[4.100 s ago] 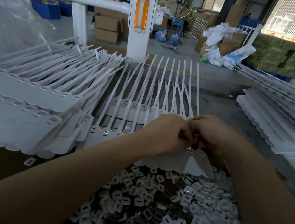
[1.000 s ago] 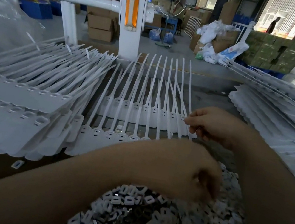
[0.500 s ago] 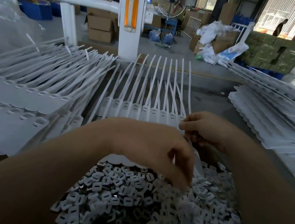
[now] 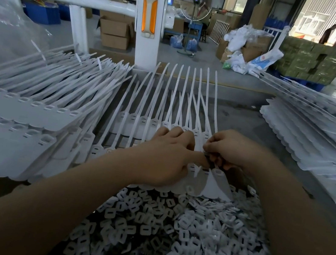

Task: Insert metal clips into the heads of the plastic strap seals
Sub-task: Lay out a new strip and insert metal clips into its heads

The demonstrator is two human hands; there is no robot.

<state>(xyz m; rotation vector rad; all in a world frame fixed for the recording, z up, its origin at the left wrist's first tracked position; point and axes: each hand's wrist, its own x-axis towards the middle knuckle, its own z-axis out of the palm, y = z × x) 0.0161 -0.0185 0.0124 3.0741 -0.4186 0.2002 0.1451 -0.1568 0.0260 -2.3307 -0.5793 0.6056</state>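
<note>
A sheet of joined white strap seals lies in front of me, its heads facing me and its straps running away. Below it spreads a pile of white-and-metal clips. My left hand rests on the sheet with curled fingers, its forefinger and thumb reaching right to a seal head. My right hand meets it there, fingers curled, pinching a small dark clip over the head. What the left fingers enclose is mostly hidden.
A second seal sheet lies behind the first. Tall stacks of seal sheets stand at the left and the right. A white post and rail border the bench's far edge. A person stands far back right.
My left hand has risen from the clip pile and moved forward to the seal heads, joining my right hand. The right hand stayed near the same heads.
</note>
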